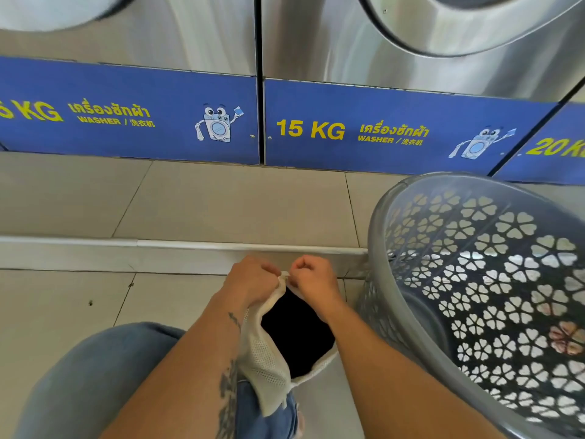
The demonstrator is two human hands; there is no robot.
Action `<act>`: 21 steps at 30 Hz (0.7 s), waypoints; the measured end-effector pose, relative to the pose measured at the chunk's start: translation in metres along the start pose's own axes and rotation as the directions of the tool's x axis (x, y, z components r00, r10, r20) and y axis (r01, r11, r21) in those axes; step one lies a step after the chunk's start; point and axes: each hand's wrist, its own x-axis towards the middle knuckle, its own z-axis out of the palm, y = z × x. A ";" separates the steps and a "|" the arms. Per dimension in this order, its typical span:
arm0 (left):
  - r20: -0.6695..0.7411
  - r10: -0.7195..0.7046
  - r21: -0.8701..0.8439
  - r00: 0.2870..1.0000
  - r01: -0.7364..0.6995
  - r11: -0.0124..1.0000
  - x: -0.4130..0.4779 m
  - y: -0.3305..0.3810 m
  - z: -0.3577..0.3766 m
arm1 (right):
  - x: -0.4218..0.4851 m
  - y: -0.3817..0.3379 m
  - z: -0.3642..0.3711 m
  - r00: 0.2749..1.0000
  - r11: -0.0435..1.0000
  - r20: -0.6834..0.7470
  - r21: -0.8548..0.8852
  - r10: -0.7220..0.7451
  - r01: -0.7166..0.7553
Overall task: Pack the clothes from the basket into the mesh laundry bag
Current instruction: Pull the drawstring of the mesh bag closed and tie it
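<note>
1. While pinched together at the far end of the bag's mouth, left hand and right hand almost touching, both clenched on the white rim of the mesh laundry bag; whether on a zip pull or bare fabric, cannot tell.
2. Held up off the floor between the two forearms, mouth gaping toward the camera, near end draped on the knee.
3. Inside the opening, only a black mass, filling the bag; which garments, cannot tell.
4. Below the left forearm, a knee in light blue jeans, with a tattoo showing along that forearm.
5. Just beside the right forearm, a grey plastic basket with flower-shaped cut-outs, tilted so its rim leans toward the hands; nothing clearly visible within except a pinkish patch seen through the wall low at the right.
6. Under everything, pale floor tiles, crossed by a low metal strip running just beyond the knuckles.
7. Along the far edge of the floor, steel washers with blue panels, the middle one marked "15 KG" and "WASHER".
</note>
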 end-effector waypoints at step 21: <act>-0.195 0.373 0.345 0.907 -0.293 0.892 0.005 -0.013 0.018 | -0.003 -0.024 -0.011 0.934 0.937 0.123 0.057 0.335 -0.344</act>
